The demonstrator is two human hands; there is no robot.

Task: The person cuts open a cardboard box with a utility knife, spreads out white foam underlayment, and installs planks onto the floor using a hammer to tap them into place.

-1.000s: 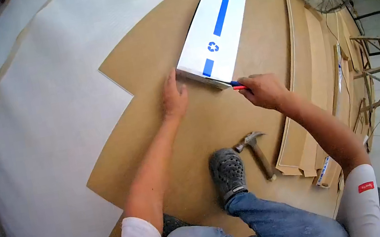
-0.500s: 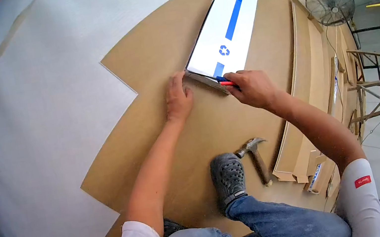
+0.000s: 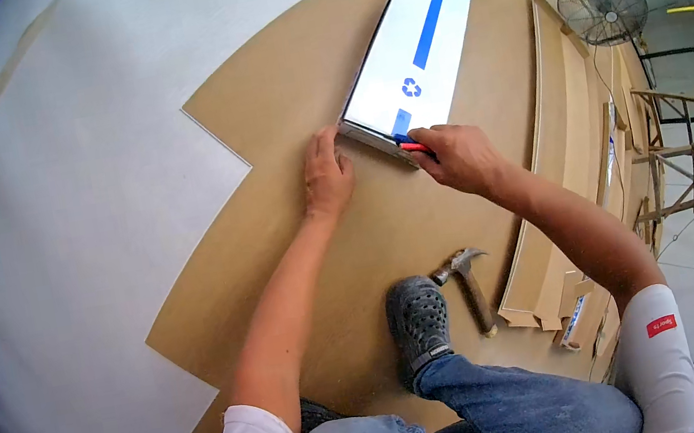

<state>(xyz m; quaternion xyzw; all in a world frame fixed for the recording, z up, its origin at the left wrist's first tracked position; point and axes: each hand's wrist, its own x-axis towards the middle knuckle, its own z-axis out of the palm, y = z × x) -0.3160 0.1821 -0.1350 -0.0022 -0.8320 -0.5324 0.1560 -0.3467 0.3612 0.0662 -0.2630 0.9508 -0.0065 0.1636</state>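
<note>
A long white cardboard box (image 3: 421, 39) with blue printing lies on the brown covered floor (image 3: 267, 65), angled away from me. My left hand (image 3: 326, 179) is beside its near-left corner, fingertips at the end, fingers loosely apart. My right hand (image 3: 454, 159) grips a red and blue handled tool (image 3: 409, 146) at the near-right end of the box; the tool's tip is too small to make out clearly. A claw hammer (image 3: 472, 287) lies beside my grey clog (image 3: 417, 319), below the box.
A white zigzag-edged sheet (image 3: 82, 224) covers the left. Flattened cardboard pieces (image 3: 548, 183) lie to the right, with a wire fan (image 3: 601, 4) and a wooden ladder-like frame (image 3: 689, 145) beyond them.
My right hand and the tool have moved left and up onto the box's near corner. The view has shifted slightly; my left hand stays beside the box.
</note>
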